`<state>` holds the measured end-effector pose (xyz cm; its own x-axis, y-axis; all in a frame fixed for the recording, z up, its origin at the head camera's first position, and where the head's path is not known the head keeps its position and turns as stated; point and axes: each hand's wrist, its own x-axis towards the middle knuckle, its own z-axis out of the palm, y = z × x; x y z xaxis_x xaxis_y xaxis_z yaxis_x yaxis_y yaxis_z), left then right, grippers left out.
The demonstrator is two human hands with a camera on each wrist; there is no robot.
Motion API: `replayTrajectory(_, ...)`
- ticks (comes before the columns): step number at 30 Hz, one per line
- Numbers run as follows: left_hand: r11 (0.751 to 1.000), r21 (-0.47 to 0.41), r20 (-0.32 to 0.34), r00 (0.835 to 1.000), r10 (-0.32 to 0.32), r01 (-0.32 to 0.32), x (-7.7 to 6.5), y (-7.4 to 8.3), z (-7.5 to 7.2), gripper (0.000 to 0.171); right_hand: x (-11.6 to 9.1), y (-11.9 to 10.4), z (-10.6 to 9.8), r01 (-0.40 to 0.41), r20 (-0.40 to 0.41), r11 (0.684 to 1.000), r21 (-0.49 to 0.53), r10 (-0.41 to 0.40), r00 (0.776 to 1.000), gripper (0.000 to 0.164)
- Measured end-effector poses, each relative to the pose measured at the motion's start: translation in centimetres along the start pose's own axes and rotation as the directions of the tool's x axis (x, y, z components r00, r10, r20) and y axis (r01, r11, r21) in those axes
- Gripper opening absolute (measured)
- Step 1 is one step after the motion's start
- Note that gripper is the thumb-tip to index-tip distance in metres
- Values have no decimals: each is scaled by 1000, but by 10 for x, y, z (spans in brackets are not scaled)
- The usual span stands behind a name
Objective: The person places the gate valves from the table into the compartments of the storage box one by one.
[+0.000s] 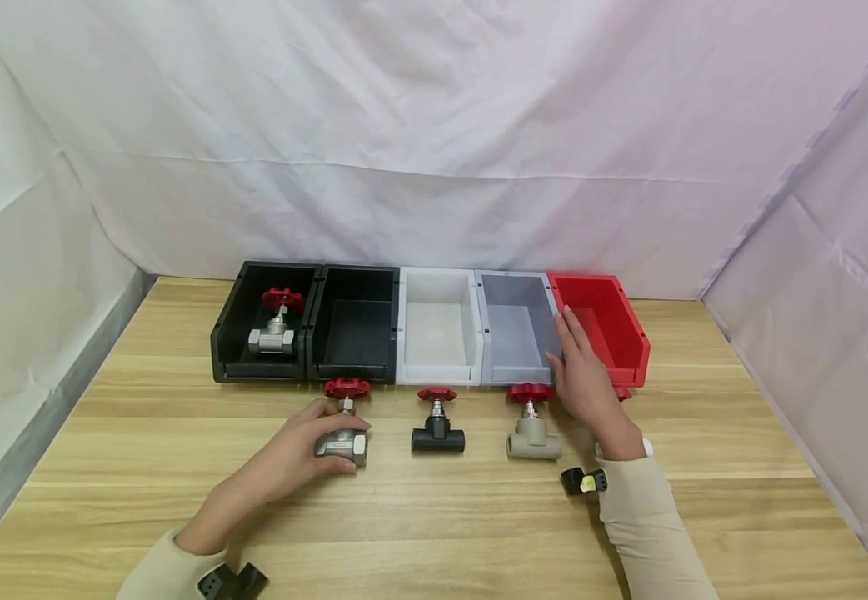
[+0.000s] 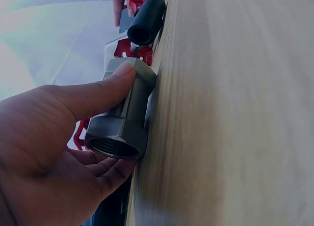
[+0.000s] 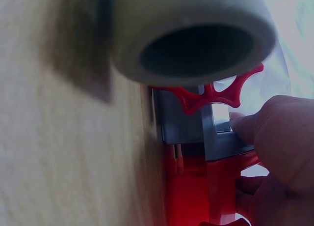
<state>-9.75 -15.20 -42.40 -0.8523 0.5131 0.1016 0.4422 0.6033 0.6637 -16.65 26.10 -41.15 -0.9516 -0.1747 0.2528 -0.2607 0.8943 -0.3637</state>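
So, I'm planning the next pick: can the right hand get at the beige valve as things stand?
Probably yes: the right hand holds no valve, rests at the nearby grey bin, and nothing visible stands between it and the beige valve.

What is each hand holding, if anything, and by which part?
The left hand grips the metal valve by its body, thumb on one hexagonal end. The right hand, fingers straight, is at the gray bin and red bin; no grip shows.
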Motion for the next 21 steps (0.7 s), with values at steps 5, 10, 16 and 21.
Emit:
replayTrajectory(5,1000,25,-3,1000,5,-5,0,-1,0,47,0,0,0,2,1,1000,-1,-2,1000,78)
replayTrajectory(10,999,35,-6,1000,19,-19,1,-2,1,47,0,2,1,1,3,1000,1,-1,1000,79)
replayTrajectory(16,999,26,-22,999,33,-32,1,-3,1,45,0,4,3,7,-9,1000,-3,-7,1000,78)
replayTrajectory(21,998,42,-25,999,38,-37,2,-2,0,45,0,3,3,33,-37,999,8,-33,999,73)
